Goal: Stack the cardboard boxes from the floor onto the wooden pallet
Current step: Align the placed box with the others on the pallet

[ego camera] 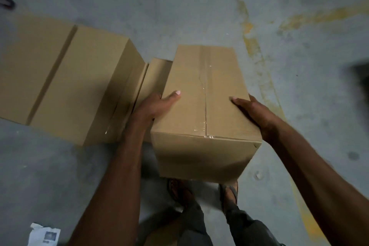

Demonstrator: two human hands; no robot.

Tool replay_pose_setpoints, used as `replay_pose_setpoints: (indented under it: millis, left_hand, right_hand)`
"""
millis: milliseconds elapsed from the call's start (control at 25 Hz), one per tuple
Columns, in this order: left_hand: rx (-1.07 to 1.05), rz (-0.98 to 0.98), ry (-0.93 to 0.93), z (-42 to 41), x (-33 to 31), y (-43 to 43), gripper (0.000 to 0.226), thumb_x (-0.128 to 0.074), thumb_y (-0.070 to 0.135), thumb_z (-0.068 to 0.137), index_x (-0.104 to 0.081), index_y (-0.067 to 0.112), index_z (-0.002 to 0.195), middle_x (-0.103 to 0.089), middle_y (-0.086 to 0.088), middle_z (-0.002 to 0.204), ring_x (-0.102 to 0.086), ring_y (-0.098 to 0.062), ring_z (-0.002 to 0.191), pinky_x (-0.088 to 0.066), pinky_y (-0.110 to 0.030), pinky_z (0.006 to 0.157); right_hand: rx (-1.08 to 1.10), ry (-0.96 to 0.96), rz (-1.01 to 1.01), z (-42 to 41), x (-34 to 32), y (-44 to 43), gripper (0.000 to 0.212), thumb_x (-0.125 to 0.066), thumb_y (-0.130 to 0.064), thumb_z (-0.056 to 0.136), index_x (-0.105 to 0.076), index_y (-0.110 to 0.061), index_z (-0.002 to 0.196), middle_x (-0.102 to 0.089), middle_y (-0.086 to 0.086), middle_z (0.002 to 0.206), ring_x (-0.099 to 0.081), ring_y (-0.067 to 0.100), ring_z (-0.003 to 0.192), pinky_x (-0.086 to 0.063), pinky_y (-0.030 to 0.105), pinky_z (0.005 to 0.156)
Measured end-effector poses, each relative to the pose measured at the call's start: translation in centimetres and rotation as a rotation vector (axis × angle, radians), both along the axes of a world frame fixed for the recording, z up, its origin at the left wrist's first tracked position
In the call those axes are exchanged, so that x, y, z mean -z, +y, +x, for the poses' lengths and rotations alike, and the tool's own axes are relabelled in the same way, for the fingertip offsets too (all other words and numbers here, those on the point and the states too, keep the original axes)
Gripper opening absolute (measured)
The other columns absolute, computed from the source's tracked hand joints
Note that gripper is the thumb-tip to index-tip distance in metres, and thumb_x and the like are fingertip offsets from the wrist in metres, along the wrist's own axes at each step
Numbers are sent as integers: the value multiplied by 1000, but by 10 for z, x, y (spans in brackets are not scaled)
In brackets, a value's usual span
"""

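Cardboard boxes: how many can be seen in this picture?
3: the held box in the middle, the large box on the floor at left, and a partly hidden box between them. Others may lie out of view.

- The carried box (205, 94) filled the centre, held at its sides by the left hand (153, 106) and right hand (253, 114).
- At 9 o'clock a large box (65, 78) blocked the floor (299, 46); a narrow box (157, 74) just beside it crowded the left hand.
- From 12 to 4 o'clock lay open concrete, save a blurred dark shape (361, 78) at 3.
- Feet (179, 191) stood at 6 o'clock, a paper scrap (45, 235) at 7.
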State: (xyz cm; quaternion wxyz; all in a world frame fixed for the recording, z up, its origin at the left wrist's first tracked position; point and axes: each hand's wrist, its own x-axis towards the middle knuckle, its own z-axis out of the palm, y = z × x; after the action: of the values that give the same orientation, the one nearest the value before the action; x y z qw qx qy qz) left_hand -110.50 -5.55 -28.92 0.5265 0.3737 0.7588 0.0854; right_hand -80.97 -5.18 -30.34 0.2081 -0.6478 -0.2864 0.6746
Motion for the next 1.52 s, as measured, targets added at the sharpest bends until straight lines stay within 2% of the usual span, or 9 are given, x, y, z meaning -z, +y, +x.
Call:
replay_pose_setpoints:
  millis: [160, 360, 520, 600, 680, 840, 1120, 1280, 1520]
  left_hand:
    - [-35, 51, -51, 49, -71, -12, 70, -68, 69, 84, -64, 15, 129, -69, -3, 123, -68, -23, 106, -55, -39, 99]
    - [0, 226, -152, 104, -138, -57, 45, -73, 53, 90, -63, 29, 126, -73, 9, 116, -72, -11, 99, -58, -26, 77]
    - [94, 369, -244, 136, -163, -95, 84, -75, 54, 86, -30, 44, 156, -54, 16, 147, -57, -10, 129, -50, -44, 107]
    - [157, 396, -235, 149, -177, -108, 99, -75, 61, 81, -17, 48, 160, -38, 14, 161, -41, -16, 144, -41, -51, 116]
    - [238, 444, -291, 162, -192, -120, 105, -78, 67, 75, -15, 53, 158, -33, 17, 164, -36, -15, 148, -36, -51, 119]
    - [295, 551, -406, 196, -219, -143, 101, -86, 43, 77, -26, 45, 158, -50, 20, 150, -53, -1, 133, -44, -36, 115]
    - [546, 534, -549, 290, -264, -175, 102, -91, 31, 74, -31, 42, 156, -69, 3, 132, -69, -9, 116, -55, -43, 103]
    - [698, 530, -616, 364, -286, -211, 101, -90, 27, 76, -31, 39, 158, -71, 3, 128, -71, -9, 111, -59, -37, 96]
    - [853, 568, -670, 494, -313, -288, 74, -86, 36, 82, -50, 44, 145, -73, 14, 120, -71, -4, 105, -59, -37, 94]
  right_hand:
    - [-1, 70, -25, 44, -57, -12, 39, -65, -30, 99, -60, -17, 136, -74, 13, 117, -74, 27, 92, -60, 35, 67]
    - [84, 54, 72, 104, -138, -61, 45, -74, -25, 94, -55, -28, 135, -77, -2, 110, -77, 17, 92, -61, 30, 66]
    - [102, -20, 262, 140, -189, -113, 74, -75, -22, 93, -35, -44, 151, -64, -17, 127, -72, 9, 101, -57, 26, 79]
    - [121, -53, 326, 154, -212, -142, 88, -76, -26, 92, -20, -49, 156, -48, -26, 134, -61, -2, 108, -50, 22, 88]
    - [180, -91, 394, 166, -234, -176, 93, -76, -24, 91, -15, -52, 155, -43, -35, 128, -56, -15, 103, -46, 12, 83]
    - [338, -130, 483, 190, -264, -243, 98, -83, -24, 81, -25, -50, 156, -55, -22, 138, -63, -2, 114, -52, 24, 92]
    - [674, -192, 582, 242, -298, -358, 98, -85, -15, 81, -30, -49, 155, -57, -16, 137, -61, 7, 120, -52, 29, 94]
    - [851, -241, 637, 281, -309, -431, 97, -85, -17, 80, -32, -52, 153, -58, -23, 130, -62, 6, 117, -52, 30, 93]
    - [1103, -281, 689, 353, -316, -536, 80, -77, -11, 88, -39, -59, 138, -64, -32, 114, -67, 1, 106, -55, 22, 83]
